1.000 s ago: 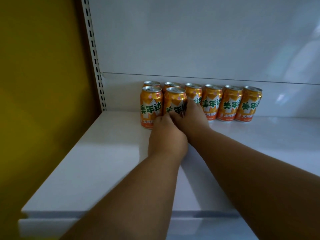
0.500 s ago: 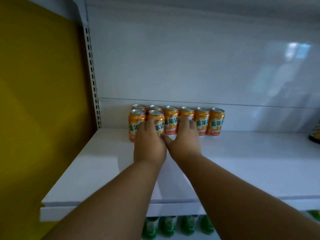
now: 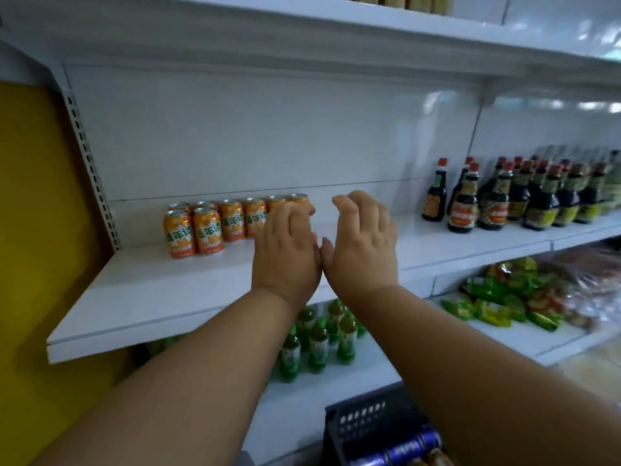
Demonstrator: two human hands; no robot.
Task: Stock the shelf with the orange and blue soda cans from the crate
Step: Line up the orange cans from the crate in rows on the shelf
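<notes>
Several orange soda cans (image 3: 208, 230) stand at the back left of the white shelf (image 3: 161, 290), two of them in a front row. My left hand (image 3: 285, 253) and my right hand (image 3: 363, 243) hover side by side in front of the shelf, to the right of the cans, fingers relaxed and holding nothing. My left hand hides part of the rightmost cans. At the bottom, a dark crate (image 3: 366, 422) holds blue cans (image 3: 403, 449) lying on their sides, with a bit of orange beside them.
Dark sauce bottles (image 3: 504, 200) fill the right end of the same shelf. Green bottles (image 3: 319, 341) and green snack packets (image 3: 504, 297) sit on the shelf below. A yellow wall panel (image 3: 40, 230) bounds the left side. Another shelf (image 3: 302, 31) hangs overhead.
Both hands have let go of the front cans and pulled back to the right. The view has drawn away from the shelf, bringing the crate and neighbouring goods into sight.
</notes>
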